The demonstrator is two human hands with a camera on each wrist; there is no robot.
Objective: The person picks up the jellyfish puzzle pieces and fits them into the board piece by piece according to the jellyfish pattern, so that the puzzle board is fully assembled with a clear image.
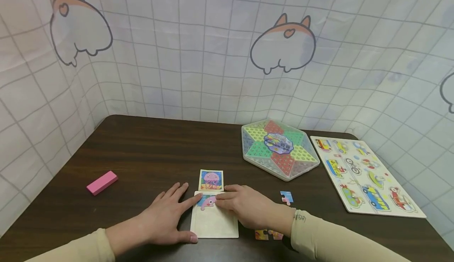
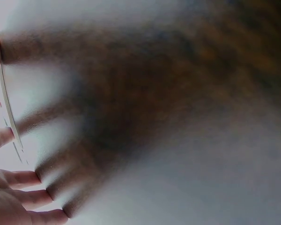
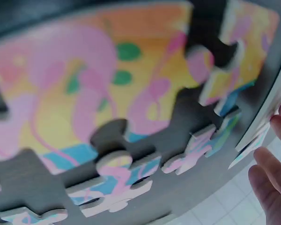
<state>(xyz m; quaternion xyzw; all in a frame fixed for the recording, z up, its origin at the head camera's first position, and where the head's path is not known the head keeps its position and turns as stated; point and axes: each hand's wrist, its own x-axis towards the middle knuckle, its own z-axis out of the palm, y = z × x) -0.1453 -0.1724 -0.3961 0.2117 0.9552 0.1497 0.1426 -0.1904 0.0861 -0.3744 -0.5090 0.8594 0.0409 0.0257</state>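
Head view: on the desk (image 1: 159,144), a pink-and-blue puzzle piece (image 1: 203,201) lies at eleven o'clock on the pale board (image 1: 214,224). At nine o'clock, the left hand (image 1: 164,218) has a released grip, fingers spread; at three, the right hand (image 1: 246,205) touches the piece, whether pinching I cannot tell. Twelve o'clock: a jellyfish card (image 1: 211,180).
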